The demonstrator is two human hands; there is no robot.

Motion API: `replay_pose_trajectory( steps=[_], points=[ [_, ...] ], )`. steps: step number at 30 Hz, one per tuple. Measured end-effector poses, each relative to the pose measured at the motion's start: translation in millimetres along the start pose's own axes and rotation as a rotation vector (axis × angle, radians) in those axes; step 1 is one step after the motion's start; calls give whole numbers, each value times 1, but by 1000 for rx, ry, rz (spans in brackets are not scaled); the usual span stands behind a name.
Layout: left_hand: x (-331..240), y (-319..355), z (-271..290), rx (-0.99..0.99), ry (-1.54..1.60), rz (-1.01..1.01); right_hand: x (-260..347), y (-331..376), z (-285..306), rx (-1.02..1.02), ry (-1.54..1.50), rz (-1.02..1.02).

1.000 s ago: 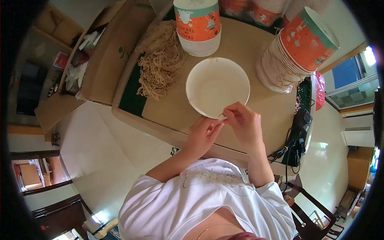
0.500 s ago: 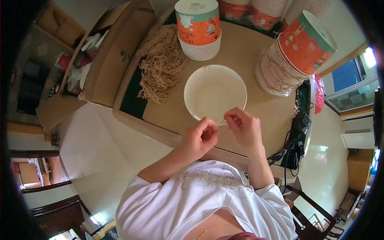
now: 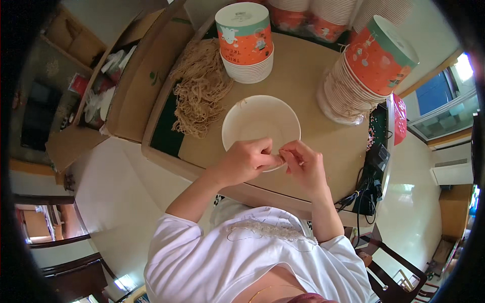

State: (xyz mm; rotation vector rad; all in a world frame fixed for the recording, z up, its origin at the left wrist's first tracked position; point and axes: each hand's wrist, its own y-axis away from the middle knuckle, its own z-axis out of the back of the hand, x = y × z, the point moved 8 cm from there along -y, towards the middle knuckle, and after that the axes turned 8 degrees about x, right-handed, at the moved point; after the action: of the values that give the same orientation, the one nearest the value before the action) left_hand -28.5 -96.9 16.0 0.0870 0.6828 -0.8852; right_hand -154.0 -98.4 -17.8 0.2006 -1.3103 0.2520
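Observation:
A white paper bucket [image 3: 259,117] stands mouth up close to the table's near edge, with a bit of tan string [image 3: 242,102] over its far rim. My left hand [image 3: 248,160] and my right hand [image 3: 304,164] meet at the bucket's near rim, fingertips almost touching. Both are closed in a pinch on thin string, of which only a tiny bit shows between the fingers. The near rim is partly hidden behind my hands. Beyond the bucket to the left lies a loose heap of tan strings [image 3: 199,96].
Upside-down stacks of orange and green paper buckets stand at the back [image 3: 245,38] and the right [image 3: 376,63], the right one draped with strings. Black cables [image 3: 368,189] lie at the right edge. An open cardboard box [image 3: 136,86] stands left of the table.
My hands have come together at the near rim; they were apart before. The left hand has turned, its fingers now pointing right. The bucket appears slightly lower and further left in view.

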Motion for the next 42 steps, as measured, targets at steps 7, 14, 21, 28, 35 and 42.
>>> replay_pose_trajectory(
  steps=[7, 14, 21, 28, 35, 42],
  points=[
    [-5, -3, 2, -50, -87, 47, -8, 1, -7, -37, -72, 0],
    [3, 2, -2, -18, 200, 145, 4, 5, -8, -90, -37, 162],
    [15, 9, -7, -39, 392, 270, 3, 4, -10, -8, -70, 181],
    [48, 24, -37, 122, 978, 583, -1, 8, -17, -22, -100, 207],
    [11, 14, 13, -44, 306, 242, -8, 7, -19, -79, -196, 120],
    [-18, 10, 9, 73, -331, -31, -9, 6, -18, -45, -149, 118]
  ],
)
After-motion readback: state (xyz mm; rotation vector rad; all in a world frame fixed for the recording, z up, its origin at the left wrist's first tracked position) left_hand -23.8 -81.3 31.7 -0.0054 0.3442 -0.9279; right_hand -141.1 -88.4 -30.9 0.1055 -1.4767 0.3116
